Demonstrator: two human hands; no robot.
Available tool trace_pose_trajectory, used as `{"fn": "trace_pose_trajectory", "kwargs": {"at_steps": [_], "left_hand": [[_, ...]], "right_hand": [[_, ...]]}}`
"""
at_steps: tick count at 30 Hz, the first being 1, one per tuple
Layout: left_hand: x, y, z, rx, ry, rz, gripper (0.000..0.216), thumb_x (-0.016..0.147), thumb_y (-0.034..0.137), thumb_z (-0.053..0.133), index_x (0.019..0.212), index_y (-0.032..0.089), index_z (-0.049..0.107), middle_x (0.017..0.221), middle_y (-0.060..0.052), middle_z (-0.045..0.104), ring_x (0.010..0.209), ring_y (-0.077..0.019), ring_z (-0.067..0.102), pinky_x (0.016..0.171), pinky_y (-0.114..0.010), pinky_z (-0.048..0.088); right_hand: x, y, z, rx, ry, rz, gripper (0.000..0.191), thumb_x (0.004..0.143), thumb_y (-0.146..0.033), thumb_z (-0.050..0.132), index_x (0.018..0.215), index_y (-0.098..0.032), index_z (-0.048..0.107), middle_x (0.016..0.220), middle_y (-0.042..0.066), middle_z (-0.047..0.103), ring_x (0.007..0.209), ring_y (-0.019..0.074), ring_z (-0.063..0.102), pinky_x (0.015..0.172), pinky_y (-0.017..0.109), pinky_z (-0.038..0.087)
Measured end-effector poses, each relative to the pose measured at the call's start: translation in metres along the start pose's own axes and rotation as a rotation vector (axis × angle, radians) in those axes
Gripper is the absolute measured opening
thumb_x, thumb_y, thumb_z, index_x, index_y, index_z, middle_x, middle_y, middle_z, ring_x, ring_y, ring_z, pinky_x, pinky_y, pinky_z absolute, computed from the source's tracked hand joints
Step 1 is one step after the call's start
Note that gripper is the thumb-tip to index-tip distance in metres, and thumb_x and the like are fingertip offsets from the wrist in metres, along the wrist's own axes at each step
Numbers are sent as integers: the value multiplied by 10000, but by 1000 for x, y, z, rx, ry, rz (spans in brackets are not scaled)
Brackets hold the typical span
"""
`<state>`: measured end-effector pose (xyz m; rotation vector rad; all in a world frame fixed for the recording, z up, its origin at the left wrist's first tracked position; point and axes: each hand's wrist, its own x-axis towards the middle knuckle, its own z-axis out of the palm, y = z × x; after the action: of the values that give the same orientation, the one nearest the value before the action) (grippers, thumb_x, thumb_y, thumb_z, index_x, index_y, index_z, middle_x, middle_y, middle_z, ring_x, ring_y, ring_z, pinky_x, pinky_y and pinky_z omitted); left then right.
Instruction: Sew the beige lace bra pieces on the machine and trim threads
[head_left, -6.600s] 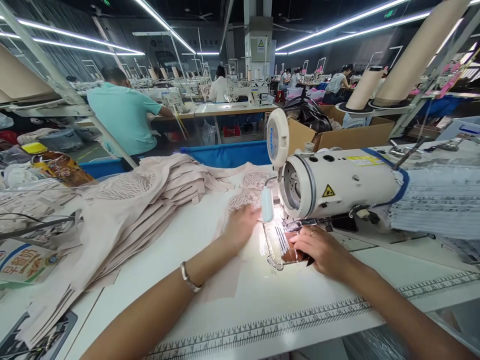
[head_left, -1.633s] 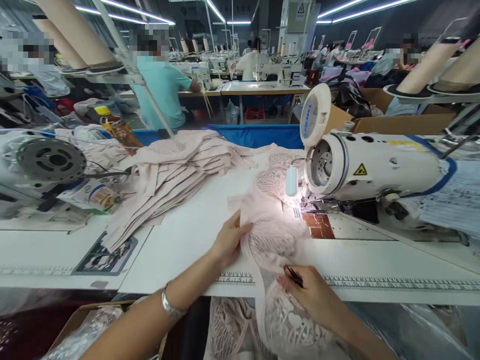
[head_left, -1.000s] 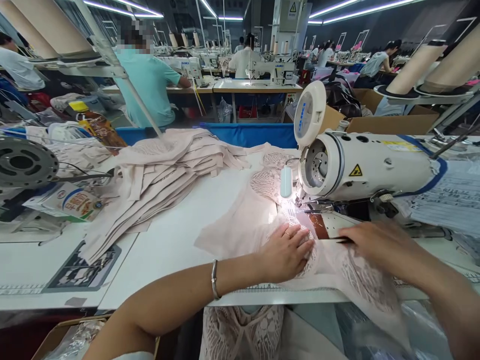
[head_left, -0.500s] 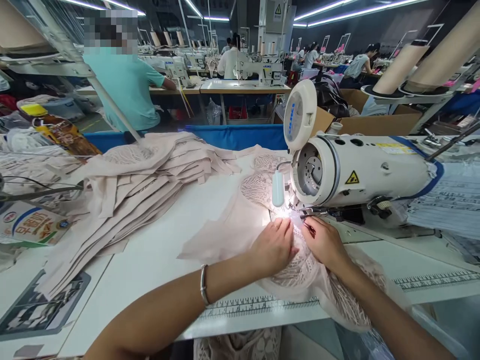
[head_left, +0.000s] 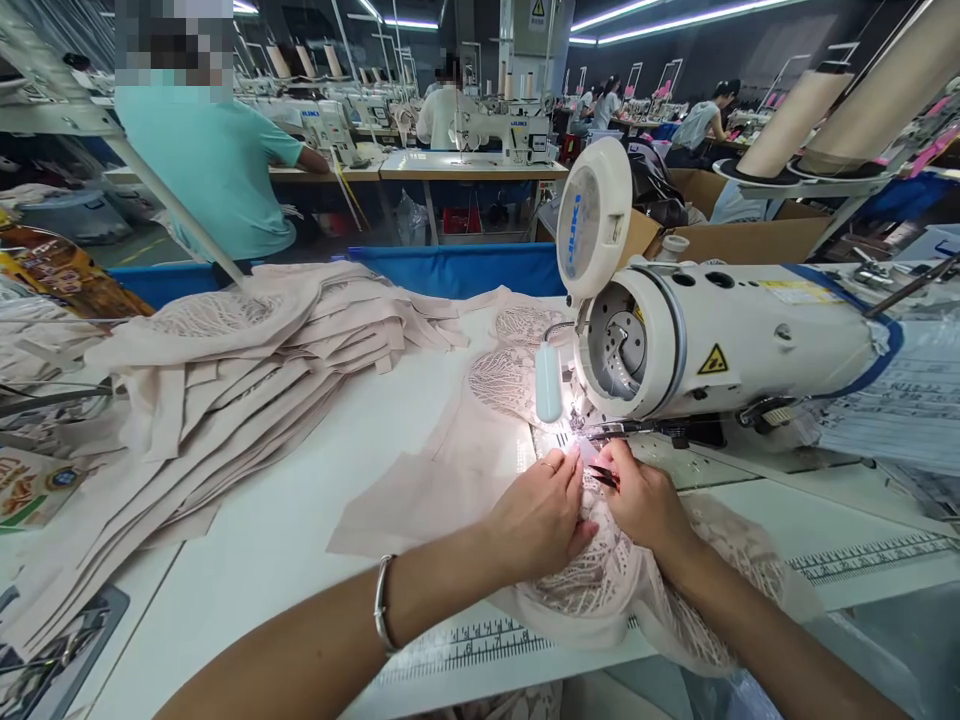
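My left hand (head_left: pixel 538 512) has its fingers pressed together on a pale pink lace piece (head_left: pixel 581 590), close below the lit needle area of the sewing machine (head_left: pixel 735 335). My right hand (head_left: pixel 651 508) is closed around small dark thread snips (head_left: pixel 604 477), whose blades point left towards my left fingertips. More of the lace fabric drapes under my right forearm and over the table's front edge. Beyond my left hand, another lace panel (head_left: pixel 502 380) lies flat beside the pale blue lamp (head_left: pixel 548 385). Fingers and glare partly hide the cloth at the needle.
Stacked pale pink pieces (head_left: pixel 247 370) cover the left side of the table. A bottle (head_left: pixel 67 275) and a printed carton (head_left: pixel 34 488) stand further left. A ruler strip (head_left: pixel 480 645) runs along the front edge. Thread cones (head_left: pixel 799 120) rise at right; co-workers sit beyond.
The snips' blades now show clearly between my hands, and my right hand has turned slightly. My left hand stays on the lace. The whole view has shifted a little.
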<state>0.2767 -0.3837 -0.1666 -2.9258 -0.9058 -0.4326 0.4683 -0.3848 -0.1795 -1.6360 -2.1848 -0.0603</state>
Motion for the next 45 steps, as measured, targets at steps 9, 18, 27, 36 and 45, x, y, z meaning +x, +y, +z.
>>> {"fn": "trace_pose_trajectory", "kwargs": {"at_steps": [9, 18, 27, 36, 45], "left_hand": [[1, -5, -5, -84, -29, -12, 421, 970, 426, 478, 1130, 67, 629, 1264, -241, 622, 1176, -350, 557, 909, -451, 459], [0, -12, -1, -197, -1, -71, 597, 906, 465, 561, 1316, 35, 513, 1354, -221, 579, 1111, -333, 553, 946, -436, 450], [-2, -15, -1, -104, -12, -85, 694, 951, 560, 492, 1410, 40, 467, 1429, -231, 552, 1222, -357, 542, 1051, -502, 356], [0, -17, -6, -22, -53, -45, 702, 997, 584, 380, 1405, 25, 501, 1442, -219, 567, 1227, -324, 571, 1114, -478, 282], [-1, -17, -4, -24, -41, -78, 734, 1004, 608, 346, 1437, 29, 474, 1500, -218, 518, 1316, -336, 512, 1130, -491, 256]], "right_hand": [[-4, -2, 0, -118, 61, -224, 426, 935, -76, 391, 1270, -134, 647, 960, 105, 783, 787, 184, 734, 697, 247, 551], [-6, 2, 5, -126, 66, -268, 471, 875, -59, 411, 1254, -121, 683, 1020, 110, 789, 808, 195, 749, 719, 267, 602], [-5, 0, 4, -138, 52, -238, 506, 852, -48, 414, 1275, -128, 680, 1031, 100, 794, 810, 198, 758, 745, 263, 608], [-2, -1, 2, -168, 25, -216, 597, 775, -38, 432, 1321, -146, 648, 1068, 84, 790, 835, 203, 763, 722, 267, 623], [-2, -1, 2, -159, 53, -238, 533, 804, -59, 434, 1271, -155, 673, 1053, 77, 794, 845, 196, 762, 747, 260, 614]]}}
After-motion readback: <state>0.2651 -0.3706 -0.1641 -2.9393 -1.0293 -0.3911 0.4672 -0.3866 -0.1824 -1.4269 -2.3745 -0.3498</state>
